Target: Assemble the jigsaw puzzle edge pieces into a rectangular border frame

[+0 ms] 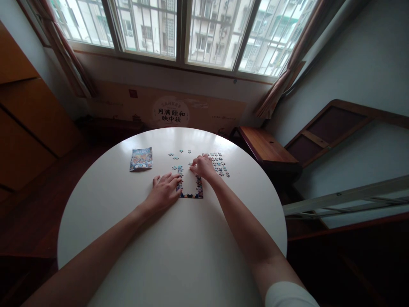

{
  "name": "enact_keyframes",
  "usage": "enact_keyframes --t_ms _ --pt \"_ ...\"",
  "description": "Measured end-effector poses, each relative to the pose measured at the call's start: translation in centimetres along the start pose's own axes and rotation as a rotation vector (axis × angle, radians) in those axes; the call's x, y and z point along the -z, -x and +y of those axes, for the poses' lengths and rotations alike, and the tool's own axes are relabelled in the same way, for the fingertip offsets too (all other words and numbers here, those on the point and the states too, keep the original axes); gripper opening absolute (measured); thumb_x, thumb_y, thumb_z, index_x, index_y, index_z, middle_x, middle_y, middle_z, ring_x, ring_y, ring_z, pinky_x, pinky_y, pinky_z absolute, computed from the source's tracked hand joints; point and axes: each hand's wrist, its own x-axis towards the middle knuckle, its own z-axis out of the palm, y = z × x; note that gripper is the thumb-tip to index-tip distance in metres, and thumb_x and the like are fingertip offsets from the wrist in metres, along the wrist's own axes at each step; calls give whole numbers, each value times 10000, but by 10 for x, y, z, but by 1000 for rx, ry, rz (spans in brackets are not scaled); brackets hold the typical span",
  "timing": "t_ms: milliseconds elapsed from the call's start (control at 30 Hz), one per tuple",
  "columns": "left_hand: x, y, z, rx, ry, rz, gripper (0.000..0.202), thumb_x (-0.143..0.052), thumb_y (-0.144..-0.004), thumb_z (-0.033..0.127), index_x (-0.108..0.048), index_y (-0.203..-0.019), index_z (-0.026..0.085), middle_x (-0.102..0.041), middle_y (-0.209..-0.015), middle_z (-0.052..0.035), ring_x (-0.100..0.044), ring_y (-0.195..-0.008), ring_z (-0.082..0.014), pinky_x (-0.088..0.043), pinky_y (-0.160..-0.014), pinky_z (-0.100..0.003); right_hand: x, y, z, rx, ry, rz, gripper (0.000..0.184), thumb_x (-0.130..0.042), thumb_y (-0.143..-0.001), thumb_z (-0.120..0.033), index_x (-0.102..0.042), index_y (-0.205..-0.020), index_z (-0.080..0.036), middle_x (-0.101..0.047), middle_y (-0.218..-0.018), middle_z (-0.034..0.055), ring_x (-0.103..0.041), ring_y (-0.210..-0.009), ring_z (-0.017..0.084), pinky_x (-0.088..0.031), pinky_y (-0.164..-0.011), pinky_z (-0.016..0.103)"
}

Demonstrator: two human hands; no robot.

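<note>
A partly built jigsaw frame [191, 195] lies on the round white table [172, 251], only its border joined. My left hand [164, 189] rests flat beside the frame's left side, fingers stretched out and touching that edge. My right hand [203, 165] is curled at the frame's top right corner, fingertips pinched down on the table; what they hold is too small to make out. Loose puzzle pieces [220, 164] are scattered to the right of that hand. A few more loose pieces [179, 154] lie behind the frame.
A small printed picture packet [141, 158] lies on the table to the left. Beyond the table are a barred window [179, 30], a wooden bench [265, 147] on the right, a leaning wooden frame [332, 128] and a wooden cabinet [28, 119] at left.
</note>
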Motion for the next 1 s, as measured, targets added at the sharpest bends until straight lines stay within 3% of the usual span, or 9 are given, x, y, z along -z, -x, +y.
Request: enact_keyframes --t_ms 200,400,567,700,800,1000 --pt "0 1 -1 -2 -10 1 365 -447 -911 405 -559 -1238 289 -530 -1400 -41 -389 -1344 -291 -211 -1076 -560 -6 2 0 -5 -17 5 403 -539 -904 -440 -631 -1248 -251 -598 -1164 122 -458 -1099 314 -354 -915 430" --pt "-1 0 -2 -3 -22 -5 367 -442 -914 408 -548 -1246 293 -512 -1420 -35 -384 -1349 -288 -208 -1074 -561 -4 2 7 51 -49 -29 269 -567 -903 -317 -713 -1126 -283 -605 -1144 90 -500 -1077 270 -374 -933 385" --pt "-1 1 -2 0 -19 -10 379 -441 -913 418 -550 -1251 287 -518 -1415 -44 -381 -1350 -293 -200 -1080 -562 1 -2 17 21 -140 -36 234 -634 -846 -216 -728 -1061 -225 -680 -1011 74 -576 -1016 222 -432 -892 317" --pt "-2 1 -4 1 -14 -10 386 -442 -910 422 -552 -1258 297 -524 -1409 -50 -389 -1345 -297 -205 -1080 -557 4 -7 23 -89 -348 -159 340 -666 -804 -185 -677 -1144 -183 -696 -1017 71 -631 -819 162 -489 -683 227" --pt "-3 1 -6 -4 -16 -6 392 -442 -910 422 -549 -1267 300 -523 -1409 -52 -384 -1348 -292 -205 -1085 -546 4 -8 26 -102 -456 -223 394 -688 -771 -171 -664 -1164 -171 -679 -1060 90 -620 -708 130 -462 -540 189" --pt "-5 1 -7 -3 -26 -5 395 -439 -912 435 -544 -1270 303 -518 -1414 -48 -381 -1350 -287 -195 -1089 -538 7 -5 26 8 -520 -211 303 -681 -752 -132 -723 -1052 -128 -691 -902 82 -608 -681 118 -456 -561 188"
